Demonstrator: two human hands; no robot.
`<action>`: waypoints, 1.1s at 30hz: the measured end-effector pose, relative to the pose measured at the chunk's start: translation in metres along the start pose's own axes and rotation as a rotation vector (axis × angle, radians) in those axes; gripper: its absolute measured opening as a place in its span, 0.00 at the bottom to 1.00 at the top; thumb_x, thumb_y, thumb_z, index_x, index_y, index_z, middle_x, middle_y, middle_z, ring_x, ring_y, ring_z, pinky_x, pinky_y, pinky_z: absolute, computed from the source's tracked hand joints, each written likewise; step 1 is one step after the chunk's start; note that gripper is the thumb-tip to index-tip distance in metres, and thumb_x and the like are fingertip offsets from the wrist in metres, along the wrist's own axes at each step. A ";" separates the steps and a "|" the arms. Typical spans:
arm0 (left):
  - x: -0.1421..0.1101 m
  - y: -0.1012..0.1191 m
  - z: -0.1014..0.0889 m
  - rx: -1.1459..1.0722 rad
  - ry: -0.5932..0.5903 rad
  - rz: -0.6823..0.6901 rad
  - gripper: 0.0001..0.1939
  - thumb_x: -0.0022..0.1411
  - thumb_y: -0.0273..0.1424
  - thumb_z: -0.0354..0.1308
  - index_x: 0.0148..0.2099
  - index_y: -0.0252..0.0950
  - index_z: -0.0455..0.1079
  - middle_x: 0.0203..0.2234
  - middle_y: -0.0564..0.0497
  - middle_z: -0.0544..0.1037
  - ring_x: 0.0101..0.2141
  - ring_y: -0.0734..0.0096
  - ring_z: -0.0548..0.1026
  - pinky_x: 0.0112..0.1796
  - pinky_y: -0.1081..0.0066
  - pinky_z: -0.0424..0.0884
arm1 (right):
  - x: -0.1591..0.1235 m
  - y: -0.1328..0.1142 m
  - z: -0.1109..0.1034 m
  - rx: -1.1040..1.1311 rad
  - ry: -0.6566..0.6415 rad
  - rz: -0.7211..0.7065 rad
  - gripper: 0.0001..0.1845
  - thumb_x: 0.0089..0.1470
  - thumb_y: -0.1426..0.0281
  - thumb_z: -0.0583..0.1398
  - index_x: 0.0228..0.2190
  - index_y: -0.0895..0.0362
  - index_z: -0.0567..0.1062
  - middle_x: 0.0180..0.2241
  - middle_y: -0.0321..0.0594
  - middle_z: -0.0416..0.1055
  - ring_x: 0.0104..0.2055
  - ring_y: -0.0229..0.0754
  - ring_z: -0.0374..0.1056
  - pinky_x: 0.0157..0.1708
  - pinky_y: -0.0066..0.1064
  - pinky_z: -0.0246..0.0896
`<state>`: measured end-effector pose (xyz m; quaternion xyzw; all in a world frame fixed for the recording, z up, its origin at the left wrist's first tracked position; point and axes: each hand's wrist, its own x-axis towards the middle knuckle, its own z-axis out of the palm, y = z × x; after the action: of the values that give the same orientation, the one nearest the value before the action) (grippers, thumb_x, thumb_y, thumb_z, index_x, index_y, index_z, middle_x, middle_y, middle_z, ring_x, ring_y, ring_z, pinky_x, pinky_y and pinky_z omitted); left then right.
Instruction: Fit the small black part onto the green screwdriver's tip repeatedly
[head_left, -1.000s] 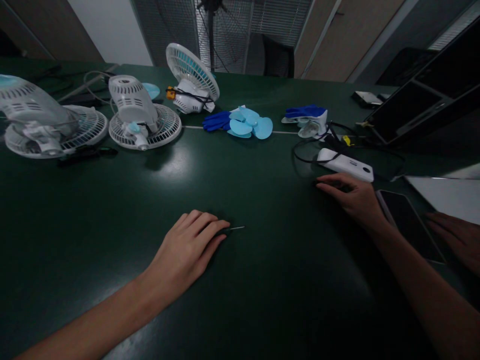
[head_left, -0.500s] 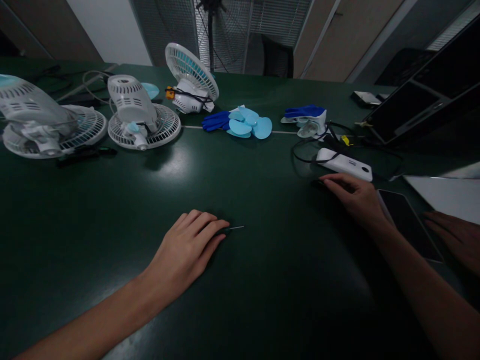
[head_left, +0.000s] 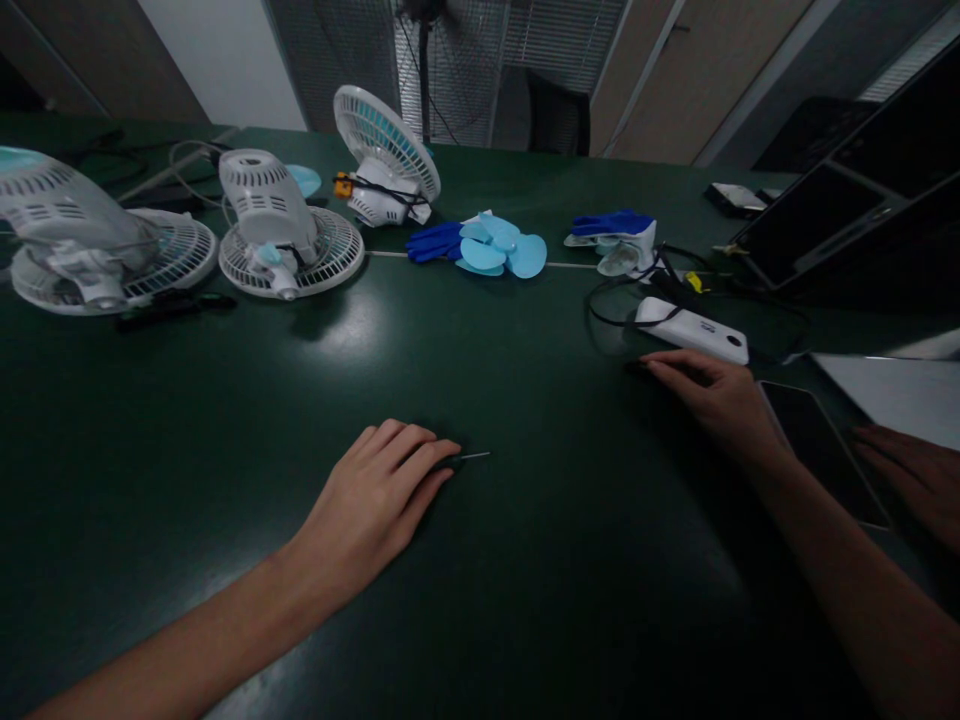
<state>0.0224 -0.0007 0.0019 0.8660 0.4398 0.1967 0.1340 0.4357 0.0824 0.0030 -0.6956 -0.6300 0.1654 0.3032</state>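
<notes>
My left hand [head_left: 382, 480] rests on the dark green tabletop [head_left: 480, 600], closed around a small screwdriver [head_left: 475, 456]. The thin metal shaft points right, and most of the handle is hidden under my fingers. Over at the right, my right hand [head_left: 712, 395] has thumb and fingertips pinched at a small dark object [head_left: 637, 367] on the table, too dim to identify. Just behind that hand lies a white power strip [head_left: 697, 330] with a black cable. A phone-like dark tablet [head_left: 817, 450] lies beside my right wrist.
Two white fans [head_left: 270, 220] [head_left: 112, 240] lie face down at left; a third fan [head_left: 386, 150] leans behind. Light-blue fan blades [head_left: 502, 245] rest by blue gloves [head_left: 435, 242]; another glove pair [head_left: 615, 235] is farther right. Another person's hand [head_left: 915, 475] is at the right edge.
</notes>
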 end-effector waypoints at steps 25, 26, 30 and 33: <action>-0.001 -0.001 0.000 -0.001 0.001 -0.002 0.14 0.73 0.32 0.51 0.58 0.44 0.66 0.48 0.50 0.74 0.45 0.63 0.69 0.42 0.61 0.66 | -0.002 -0.005 0.002 0.058 0.010 -0.038 0.18 0.55 0.60 0.63 0.46 0.55 0.79 0.42 0.43 0.79 0.42 0.45 0.74 0.43 0.36 0.67; -0.001 -0.001 0.000 -0.001 0.004 -0.003 0.14 0.73 0.32 0.51 0.58 0.44 0.66 0.48 0.50 0.74 0.45 0.63 0.69 0.42 0.61 0.66 | -0.002 -0.004 0.003 0.055 0.015 -0.044 0.18 0.55 0.61 0.63 0.45 0.55 0.79 0.43 0.43 0.79 0.42 0.45 0.74 0.42 0.35 0.67; -0.001 -0.002 0.001 0.004 0.012 -0.005 0.13 0.73 0.32 0.51 0.58 0.43 0.66 0.48 0.50 0.74 0.46 0.63 0.69 0.43 0.61 0.66 | -0.002 0.000 0.005 0.043 0.040 -0.079 0.16 0.59 0.62 0.61 0.46 0.55 0.79 0.44 0.45 0.78 0.41 0.43 0.73 0.40 0.34 0.66; -0.001 -0.001 0.002 0.014 0.016 0.000 0.14 0.73 0.32 0.51 0.58 0.43 0.66 0.48 0.50 0.74 0.45 0.63 0.69 0.42 0.61 0.66 | -0.001 0.005 0.007 0.035 0.023 -0.134 0.17 0.59 0.63 0.62 0.49 0.55 0.77 0.45 0.46 0.78 0.43 0.43 0.73 0.44 0.36 0.66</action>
<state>0.0214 -0.0012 -0.0004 0.8652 0.4425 0.2005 0.1243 0.4352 0.0830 -0.0059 -0.6482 -0.6687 0.1479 0.3329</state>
